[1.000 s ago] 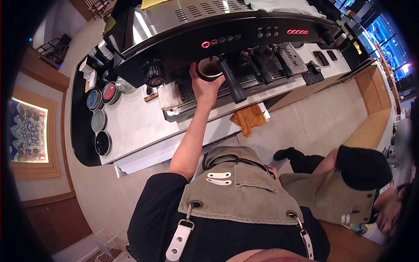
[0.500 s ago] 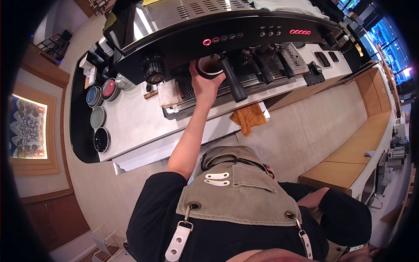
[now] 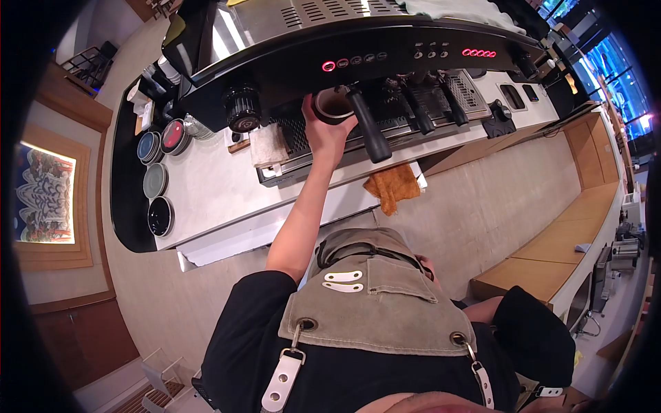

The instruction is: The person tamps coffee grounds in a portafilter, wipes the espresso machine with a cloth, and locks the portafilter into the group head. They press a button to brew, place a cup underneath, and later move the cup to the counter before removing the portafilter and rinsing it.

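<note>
My left hand (image 3: 326, 140) is wrapped round a cup (image 3: 335, 105) with a pale rim and a brown inside. It holds the cup under the front of the black espresso machine (image 3: 289, 89), above the drip grid. Just right of the cup, a portafilter handle (image 3: 372, 134) sticks out towards me. Of my right hand (image 3: 428, 266), only a sliver of skin shows beside the apron (image 3: 375, 323); its fingers are hidden. The right arm is bent at my side. A folded white cloth (image 3: 268, 146) lies left of the drip grid.
Stacked plates and bowls (image 3: 155, 181) stand on the counter's left end. An orange cloth (image 3: 392, 187) hangs over its front edge. Further right are more portafilters (image 3: 421, 113) and a black tamping stand (image 3: 500, 120). Behind my right side, part of another person's apron strap (image 3: 549, 392) shows.
My left hand and the cup stay in nearly the same spot under the machine. The right sleeve has shifted slightly, and the whole view has moved a little.
</note>
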Motion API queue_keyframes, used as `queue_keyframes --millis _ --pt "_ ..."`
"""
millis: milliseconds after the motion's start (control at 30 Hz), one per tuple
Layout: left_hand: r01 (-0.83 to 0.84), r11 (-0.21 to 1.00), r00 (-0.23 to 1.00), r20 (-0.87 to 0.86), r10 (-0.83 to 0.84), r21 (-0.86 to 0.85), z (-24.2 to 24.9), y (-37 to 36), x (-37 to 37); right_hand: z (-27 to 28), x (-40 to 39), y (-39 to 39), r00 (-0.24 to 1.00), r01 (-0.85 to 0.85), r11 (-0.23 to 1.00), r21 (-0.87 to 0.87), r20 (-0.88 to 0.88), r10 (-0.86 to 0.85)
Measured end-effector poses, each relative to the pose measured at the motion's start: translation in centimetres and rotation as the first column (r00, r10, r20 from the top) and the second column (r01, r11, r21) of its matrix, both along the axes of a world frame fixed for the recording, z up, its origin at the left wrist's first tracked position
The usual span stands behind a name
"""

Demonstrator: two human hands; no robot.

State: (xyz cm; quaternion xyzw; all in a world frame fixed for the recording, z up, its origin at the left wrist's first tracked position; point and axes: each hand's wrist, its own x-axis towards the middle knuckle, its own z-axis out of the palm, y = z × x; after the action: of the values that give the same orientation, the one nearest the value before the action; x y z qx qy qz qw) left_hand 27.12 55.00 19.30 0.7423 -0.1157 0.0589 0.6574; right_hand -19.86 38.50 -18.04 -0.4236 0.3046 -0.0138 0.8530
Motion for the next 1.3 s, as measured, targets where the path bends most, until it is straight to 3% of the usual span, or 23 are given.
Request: queue_keyframes --millis 100,200,300,400,700,800,1000,1200,1300 --pt "0.009 1.000 1.000 -0.010 -0.009 0.000 -0.1 0.3 0.1 1.0 1.3 0.2 0.899 -0.132 0.951 -0.280 -0.438 -0.004" --pt "0.026 0.999 1.000 0.001 -0.026 -0.030 -0.7 0.2 0.1 2.2 2.4 0.8 0.840 -0.219 0.909 -0.354 -0.542 -0.009" --pt "0.031 0.999 1.000 0.003 -0.031 -0.021 -0.7 0.0 0.3 3.3 2.5 1.5 0.895 -0.100 0.958 -0.268 -0.445 -0.031" --pt "0.027 1.000 1.000 -0.008 -0.027 -0.005 -0.3 0.2 0.1 3.7 3.1 1.6 0.829 -0.270 0.872 -0.409 -0.560 -0.006" --pt "-0.002 1.000 0.999 0.032 0.003 -0.028 -1.8 0.1 0.7 2.9 2.0 1.8 0.880 -0.154 0.931 -0.332 -0.475 -0.024" --pt "-0.004 1.000 0.999 0.047 0.005 -0.018 -1.7 -0.1 0.5 -0.6 -0.2 0.9 0.988 -0.045 0.986 -0.158 -0.153 0.020" --pt "-0.011 1.000 0.999 0.040 0.012 -0.013 -1.1 -0.1 0.6 2.4 1.2 1.7 0.874 -0.145 0.951 -0.274 -0.486 -0.006" --pt "-0.020 1.000 0.999 0.044 0.020 -0.007 -0.9 -0.3 0.5 0.1 0.3 1.1 0.934 -0.091 0.961 -0.260 -0.358 -0.008" --pt "0.001 0.998 0.999 0.050 0.002 -0.065 -0.9 -0.3 0.2 1.7 1.3 1.5 0.889 -0.162 0.925 -0.344 -0.458 -0.015"
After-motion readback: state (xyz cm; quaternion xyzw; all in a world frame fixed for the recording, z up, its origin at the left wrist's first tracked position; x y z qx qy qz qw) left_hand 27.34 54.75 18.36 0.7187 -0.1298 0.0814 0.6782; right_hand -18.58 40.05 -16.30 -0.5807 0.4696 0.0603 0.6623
